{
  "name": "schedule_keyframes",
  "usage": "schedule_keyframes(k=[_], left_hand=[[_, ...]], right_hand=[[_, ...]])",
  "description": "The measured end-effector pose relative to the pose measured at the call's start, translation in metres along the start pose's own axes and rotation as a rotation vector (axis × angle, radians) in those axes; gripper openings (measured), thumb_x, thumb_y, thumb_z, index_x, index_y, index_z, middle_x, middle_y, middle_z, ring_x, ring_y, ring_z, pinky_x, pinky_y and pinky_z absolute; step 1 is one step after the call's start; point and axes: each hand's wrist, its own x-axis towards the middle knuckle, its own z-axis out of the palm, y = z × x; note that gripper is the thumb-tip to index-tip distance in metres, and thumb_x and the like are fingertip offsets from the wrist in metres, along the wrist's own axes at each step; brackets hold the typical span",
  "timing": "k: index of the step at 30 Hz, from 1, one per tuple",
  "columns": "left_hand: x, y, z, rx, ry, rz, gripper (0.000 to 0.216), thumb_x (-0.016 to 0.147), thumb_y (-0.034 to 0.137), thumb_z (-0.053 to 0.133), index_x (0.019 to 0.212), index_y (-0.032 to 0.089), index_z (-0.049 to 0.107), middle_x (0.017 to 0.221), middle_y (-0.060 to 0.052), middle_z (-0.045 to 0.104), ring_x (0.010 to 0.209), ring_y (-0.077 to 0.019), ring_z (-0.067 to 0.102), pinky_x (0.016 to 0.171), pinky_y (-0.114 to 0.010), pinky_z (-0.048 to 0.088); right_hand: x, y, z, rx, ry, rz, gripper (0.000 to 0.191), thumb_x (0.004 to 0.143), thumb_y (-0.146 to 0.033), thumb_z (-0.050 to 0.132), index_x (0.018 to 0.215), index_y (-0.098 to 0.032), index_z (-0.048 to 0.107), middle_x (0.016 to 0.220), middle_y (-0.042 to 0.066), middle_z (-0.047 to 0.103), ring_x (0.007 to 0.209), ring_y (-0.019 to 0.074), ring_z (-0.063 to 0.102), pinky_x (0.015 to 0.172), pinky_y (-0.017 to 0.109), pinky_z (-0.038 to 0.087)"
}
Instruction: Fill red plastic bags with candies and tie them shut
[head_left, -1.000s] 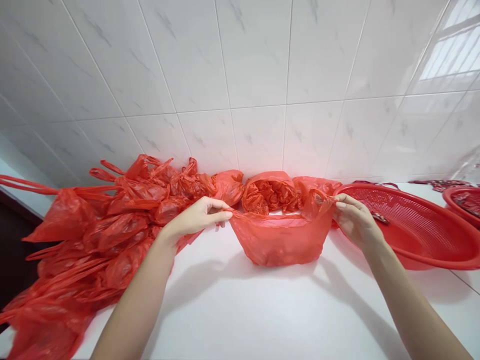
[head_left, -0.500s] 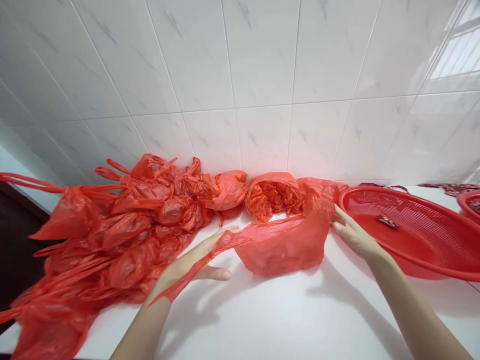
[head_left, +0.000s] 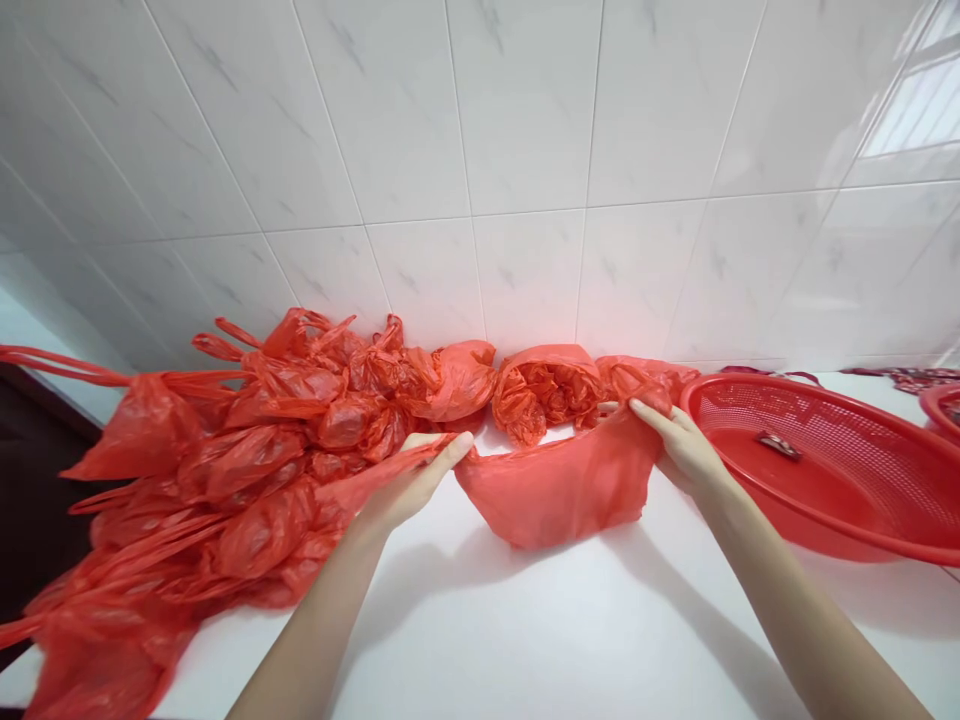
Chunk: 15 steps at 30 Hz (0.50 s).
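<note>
A thin red plastic bag [head_left: 559,490] is stretched between my two hands over the white tabletop. My left hand [head_left: 420,475] pinches its left end between thumb and fingers, and a loose strip of the bag trails down over that wrist. At the upper right corner, my right hand [head_left: 679,440] grips the bag with the thumb in front and fingers partly hidden behind it. The bag sags in the middle; what it holds, if anything, cannot be made out.
Filled red bags [head_left: 262,460] lie piled at the left. Crumpled red bags [head_left: 551,390] sit along the tiled wall [head_left: 525,270]. A red plastic basket [head_left: 810,470] with a small patterned packet [head_left: 780,445] stands at the right, part of another basket [head_left: 946,405] beyond it.
My left hand, open under the bag's strip before, has closed on the bag's left end. The right thumb has come over the bag's right corner, and the bag is pulled more taut.
</note>
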Motion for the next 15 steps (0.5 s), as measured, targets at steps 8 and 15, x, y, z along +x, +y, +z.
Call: schedule_keyframes(k=[8,15], left_hand=[[0.007,0.019,-0.007,-0.186,-0.309,-0.002,0.063,0.083,0.074,0.055,0.062,0.016,0.067,0.066,-0.005,0.063,0.064,-0.0168,0.054,0.063,-0.029,0.045],[0.011,0.025,0.002,-0.274,-0.550,0.084,0.066,0.075,0.076,0.065,0.055,0.018,0.039,0.058,0.004,0.032,0.057,-0.0099,0.028,0.054,-0.027,0.027]], right_hand=[[0.040,-0.017,0.009,0.044,-0.046,-0.060,0.043,0.070,-0.059,0.083,0.089,-0.021,0.076,0.101,0.012,0.079,0.102,0.0321,0.072,0.086,0.041,0.058],[0.078,-0.002,0.027,-0.068,0.059,0.000,0.040,0.069,-0.058,0.081,0.075,-0.020,0.068,0.077,0.007,0.075,0.074,0.0239,0.071,0.066,0.033,0.056]])
